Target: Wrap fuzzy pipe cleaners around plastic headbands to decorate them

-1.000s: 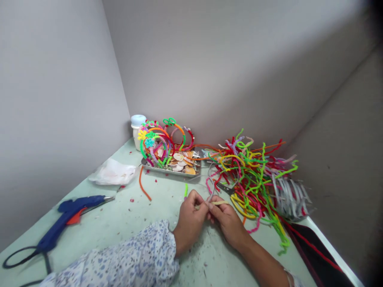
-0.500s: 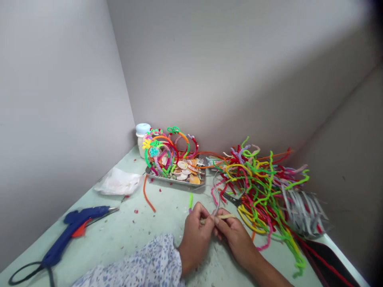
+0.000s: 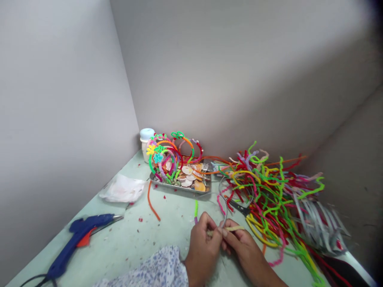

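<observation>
Both my hands are closed and meet low in the view. My left hand [image 3: 205,241], below a blue-and-white patterned sleeve, pinches one part of a pale yellow pipe cleaner [image 3: 235,228]. The strip's other end sticks out past the fingers of my right hand [image 3: 243,245]. Rising from my right thumb and fingertips is a thin grey headband [image 3: 225,213], which curves up toward the pile of pipe cleaners. My fingers hide where band and strip meet. Just beyond my left knuckles, a green and purple fuzzy piece [image 3: 196,209] shows; its lower end is hidden.
Colourful pipe cleaners [image 3: 269,191] lie heaped at right, over black-handled scissors [image 3: 239,207] and beside grey bands [image 3: 321,223]. Behind my hands, a metal tray [image 3: 179,190] holds decorated headbands and shell-like discs. A blue glue gun [image 3: 68,247], plastic bag [image 3: 123,189] and lidded jar [image 3: 146,139] are leftward.
The whole scene has shifted slightly right and down as my head moved. My hands keep nearly the same pose and grip on the band and strip.
</observation>
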Demonstrator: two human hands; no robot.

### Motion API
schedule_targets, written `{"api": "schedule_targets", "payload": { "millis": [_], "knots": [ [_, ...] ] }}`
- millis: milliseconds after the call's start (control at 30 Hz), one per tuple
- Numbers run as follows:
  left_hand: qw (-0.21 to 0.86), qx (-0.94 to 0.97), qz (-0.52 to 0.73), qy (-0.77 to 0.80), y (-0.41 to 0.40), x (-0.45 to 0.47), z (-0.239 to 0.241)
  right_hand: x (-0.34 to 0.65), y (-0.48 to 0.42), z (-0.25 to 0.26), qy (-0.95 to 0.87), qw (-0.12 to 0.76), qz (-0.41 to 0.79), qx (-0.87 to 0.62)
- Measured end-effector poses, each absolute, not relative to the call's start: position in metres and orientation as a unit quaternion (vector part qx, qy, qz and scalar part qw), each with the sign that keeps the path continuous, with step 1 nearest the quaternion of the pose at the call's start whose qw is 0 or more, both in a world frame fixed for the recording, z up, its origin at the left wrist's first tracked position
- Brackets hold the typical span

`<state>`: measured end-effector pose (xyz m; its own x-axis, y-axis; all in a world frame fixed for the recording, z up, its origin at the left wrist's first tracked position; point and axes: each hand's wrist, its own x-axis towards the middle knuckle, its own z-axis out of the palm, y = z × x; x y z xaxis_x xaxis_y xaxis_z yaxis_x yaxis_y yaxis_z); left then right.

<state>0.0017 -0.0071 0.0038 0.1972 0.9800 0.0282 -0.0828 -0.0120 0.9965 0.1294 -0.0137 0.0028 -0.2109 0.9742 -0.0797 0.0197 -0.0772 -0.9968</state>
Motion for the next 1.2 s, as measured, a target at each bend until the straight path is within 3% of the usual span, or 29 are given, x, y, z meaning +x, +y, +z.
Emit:
{"api": "schedule_targets", "payload": {
  "millis": [1200],
  "knots": [
    [0.542, 0.548, 0.471, 0.429, -0.008, -0.0006, 0.0028, 0.1289, -0.0158, 0.0059, -0.522, 0.416, 0.576, -0.472]
  ]
}}
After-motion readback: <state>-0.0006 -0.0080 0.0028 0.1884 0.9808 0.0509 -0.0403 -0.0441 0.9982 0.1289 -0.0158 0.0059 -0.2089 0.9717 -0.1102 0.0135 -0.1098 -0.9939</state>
